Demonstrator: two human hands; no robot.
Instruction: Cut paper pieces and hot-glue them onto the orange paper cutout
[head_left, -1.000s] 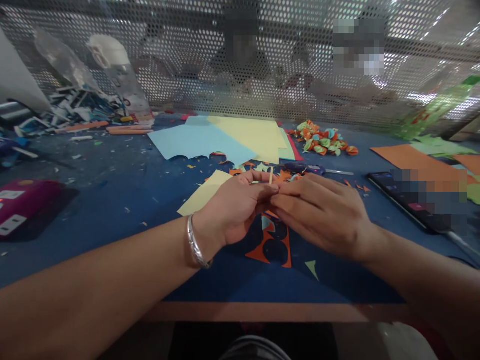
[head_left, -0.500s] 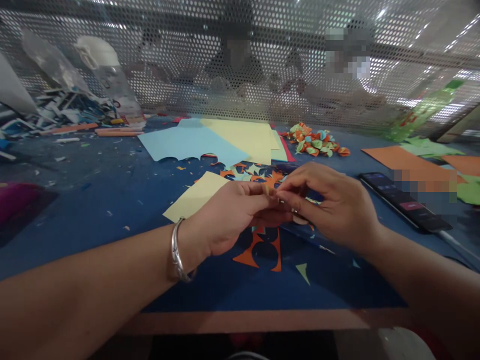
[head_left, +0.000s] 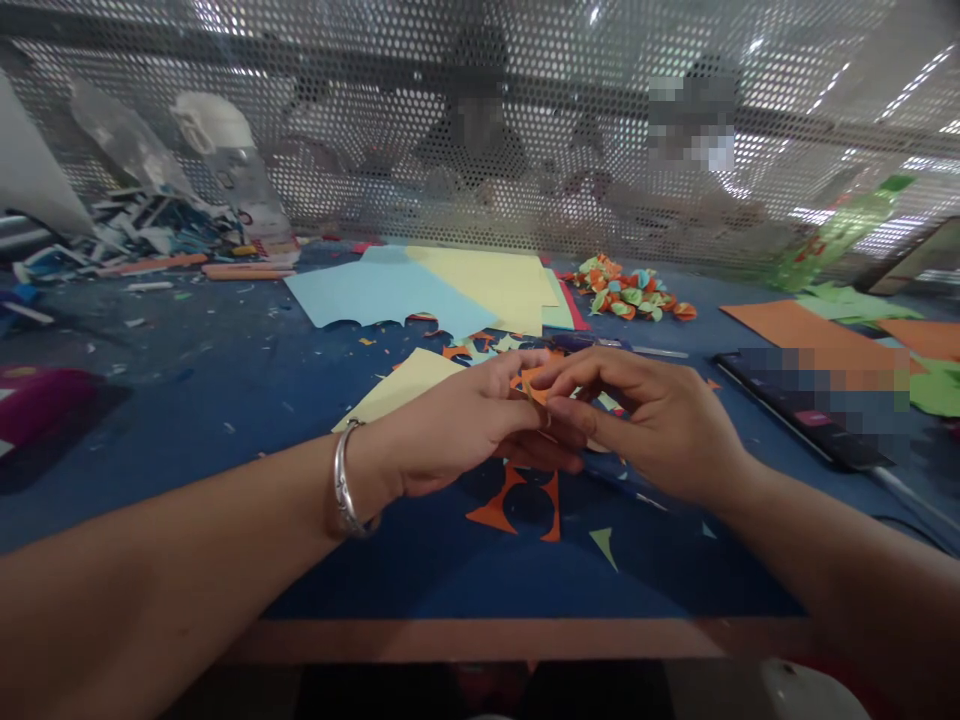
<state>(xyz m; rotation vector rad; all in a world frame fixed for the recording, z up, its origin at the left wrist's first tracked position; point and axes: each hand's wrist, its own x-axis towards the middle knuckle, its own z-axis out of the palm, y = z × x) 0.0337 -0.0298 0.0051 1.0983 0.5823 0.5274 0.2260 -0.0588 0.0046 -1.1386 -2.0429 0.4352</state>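
My left hand point(head_left: 465, 425), with a silver bangle point(head_left: 345, 480) at its wrist, is closed on a small piece of paper point(head_left: 535, 394) between thumb and fingers. My right hand point(head_left: 637, 415) meets it from the right, its thumb and fingertips at the same piece, whose shape is largely hidden. Beneath the hands lie an orange paper offcut point(head_left: 499, 510) with round cutouts and a pale green scrap point(head_left: 604, 548). A pale yellow sheet point(head_left: 405, 385) sits left of the fingers.
Large blue point(head_left: 375, 290) and yellow sheets point(head_left: 487, 280) lie behind, beside a pile of small folded papers point(head_left: 630, 290). A phone point(head_left: 802, 410) with a cable is at right. Bottles point(head_left: 247, 190) and scraps stand at back left, before a perforated metal screen with people beyond it.
The fingers have spread slightly around the small paper, and more of it shows between them. The view has shifted a little.
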